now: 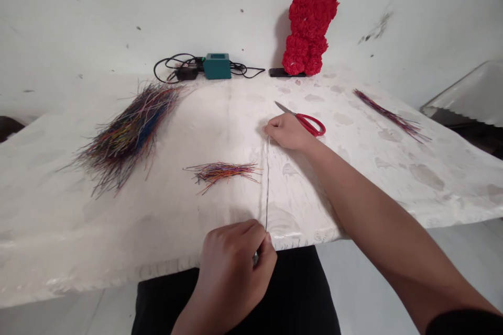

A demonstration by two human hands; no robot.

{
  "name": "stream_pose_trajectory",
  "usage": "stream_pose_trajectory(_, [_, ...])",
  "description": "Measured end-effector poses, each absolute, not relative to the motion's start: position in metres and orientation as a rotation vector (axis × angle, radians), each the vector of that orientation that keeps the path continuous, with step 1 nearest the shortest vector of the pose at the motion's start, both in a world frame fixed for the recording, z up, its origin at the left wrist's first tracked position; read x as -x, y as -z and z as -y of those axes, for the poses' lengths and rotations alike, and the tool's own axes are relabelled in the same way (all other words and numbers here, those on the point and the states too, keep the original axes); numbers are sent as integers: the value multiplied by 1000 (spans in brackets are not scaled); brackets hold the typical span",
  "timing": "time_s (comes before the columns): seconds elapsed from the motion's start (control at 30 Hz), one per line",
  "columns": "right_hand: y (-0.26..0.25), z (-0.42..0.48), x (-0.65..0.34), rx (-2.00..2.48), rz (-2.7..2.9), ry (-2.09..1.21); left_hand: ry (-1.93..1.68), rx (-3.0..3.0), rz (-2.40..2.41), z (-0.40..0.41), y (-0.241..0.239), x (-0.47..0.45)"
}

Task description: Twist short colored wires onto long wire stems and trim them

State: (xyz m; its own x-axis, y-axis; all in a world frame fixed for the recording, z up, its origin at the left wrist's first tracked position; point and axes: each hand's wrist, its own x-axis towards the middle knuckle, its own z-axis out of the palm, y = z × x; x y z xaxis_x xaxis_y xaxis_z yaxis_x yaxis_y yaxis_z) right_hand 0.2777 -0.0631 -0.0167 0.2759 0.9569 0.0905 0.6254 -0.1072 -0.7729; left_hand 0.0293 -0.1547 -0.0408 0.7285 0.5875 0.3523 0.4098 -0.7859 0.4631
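A thin dark wire [268, 183] runs nearly straight between my two hands above the tabletop. Its near end is pinched by my left hand [239, 261], at the front edge of the table. My right hand [286, 131] is closed on the far end, farther up the table. Right behind that hand lie scissors [312, 123] with red handles, their blades pointing to the upper left. To the left of the wire is a small bundle of coloured wires [226, 171]. Whether the wire is a single strand or doubled, I cannot tell.
A large heap of coloured wires [133, 131] spreads at the left, and a slim bundle [389, 114] lies at the right. Against the wall stand a teal box [217, 66] with black cables and a red rose figure [308, 31] beside a dark flat object [281, 72].
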Motion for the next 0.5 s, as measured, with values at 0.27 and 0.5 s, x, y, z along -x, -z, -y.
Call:
stream_pose_trajectory(0.27, [15, 65, -277, 1810, 1430, -576, -698, -2576, -783, 156, 41, -28])
stream_pose_trajectory(0.5, [16, 62, -277, 1849, 1395, -560, -761, -2563, -817, 159, 43, -29])
